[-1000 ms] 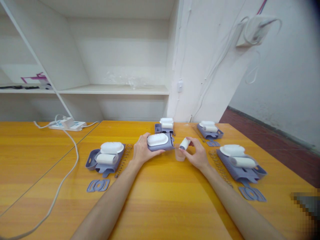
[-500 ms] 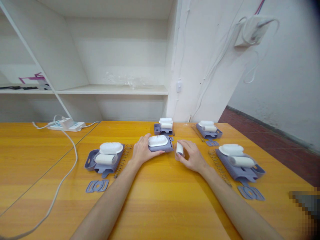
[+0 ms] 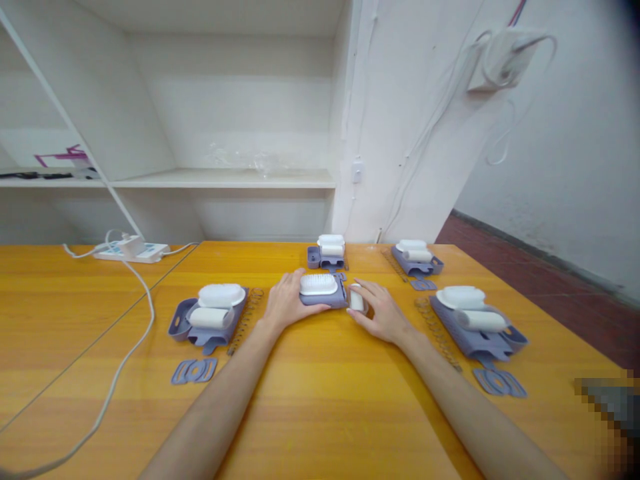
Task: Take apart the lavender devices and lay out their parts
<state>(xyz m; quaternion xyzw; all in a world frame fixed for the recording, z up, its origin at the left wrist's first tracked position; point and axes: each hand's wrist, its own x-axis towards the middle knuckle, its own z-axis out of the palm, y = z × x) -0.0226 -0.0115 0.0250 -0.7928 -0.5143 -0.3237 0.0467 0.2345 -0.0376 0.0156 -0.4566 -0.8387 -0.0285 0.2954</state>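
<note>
My left hand is wrapped round the left end of a grey-purple plastic holder, thumb along its front edge. A white oval piece with a bumpy top sits on this holder. My right hand grips a short white roll in what looks like a clear cover, fingers over its top and thumb at its near side. The roll stands right beside the holder's right end; whether they touch I cannot tell.
Similar grey-purple sets with white pieces lie around: left, back, back right and right. Coiled strips and flat cut-out pieces lie near them. A power strip and its white cable occupy the left.
My right hand has brought the white roll slightly left, closer to the holder. The holder in my left hand has shifted slightly right and sits a little lower.
</note>
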